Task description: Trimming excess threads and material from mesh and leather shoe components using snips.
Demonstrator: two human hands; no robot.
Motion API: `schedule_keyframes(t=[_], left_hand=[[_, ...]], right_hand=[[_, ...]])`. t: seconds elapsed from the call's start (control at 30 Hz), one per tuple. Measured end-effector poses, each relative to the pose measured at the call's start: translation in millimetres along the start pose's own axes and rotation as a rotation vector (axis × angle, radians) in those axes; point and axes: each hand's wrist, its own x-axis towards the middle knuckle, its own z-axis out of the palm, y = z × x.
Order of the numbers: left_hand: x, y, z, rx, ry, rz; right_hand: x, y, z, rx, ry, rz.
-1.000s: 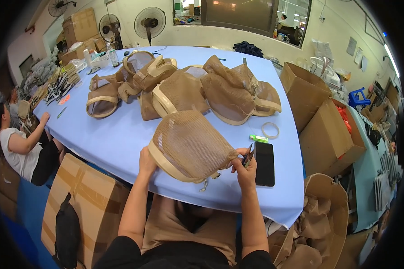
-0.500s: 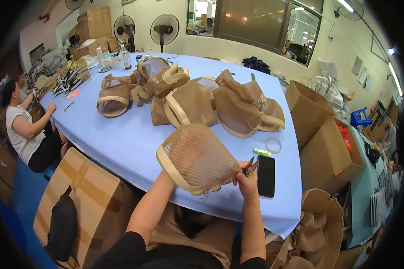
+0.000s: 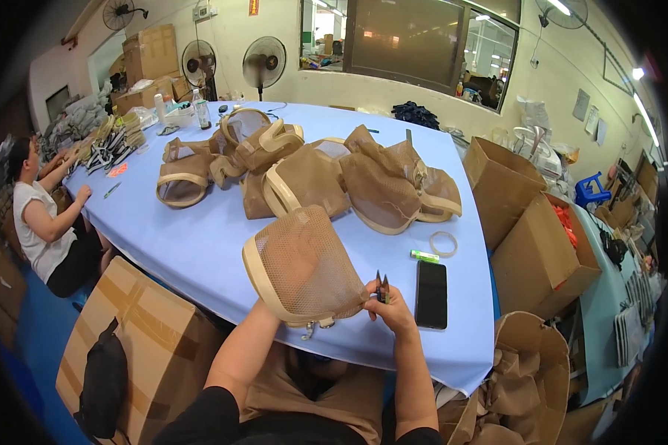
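Note:
Over the table's near edge is a brown mesh bag (image 3: 312,274) with a beige band and a small metal clasp at its lower rim. My left hand (image 3: 298,259) is inside or behind it, dimly visible through the mesh, so its fingers cannot be made out. My right hand (image 3: 390,308) is closed around small dark thread snips (image 3: 382,288), blades pointing up and apart. Its fingertips also touch the bag's right corner. A black phone (image 3: 431,294) lies just right of that hand, below a green-and-white small cylinder (image 3: 424,256) and a clear ring (image 3: 444,243).
More brown mesh bags (image 3: 390,196) are heaped across the blue-covered table (image 3: 200,237). Cardboard boxes (image 3: 538,259) stand to the right, and an open carton (image 3: 531,334) of brown material is at lower right. Another person (image 3: 48,222) sits at the left side beside a taped box (image 3: 137,319).
The mesh bag and both hands have shifted slightly left and down in the picture. My right hand has turned, so the snips now point upward. The view has tilted a little.

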Motion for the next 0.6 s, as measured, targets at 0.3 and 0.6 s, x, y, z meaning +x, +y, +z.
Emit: schedule_keyframes(t=[0.3,0.6], left_hand=[[31.7,8.5,-4.0,-0.332,0.098,-0.188],[32.3,18.0,-9.1,-0.689,0.243,-0.402]], right_hand=[[-0.2,-9.1,12.1,-0.204,-0.137,0.294],[3.4,-3.6,13.6,-0.321,0.108,0.194]])
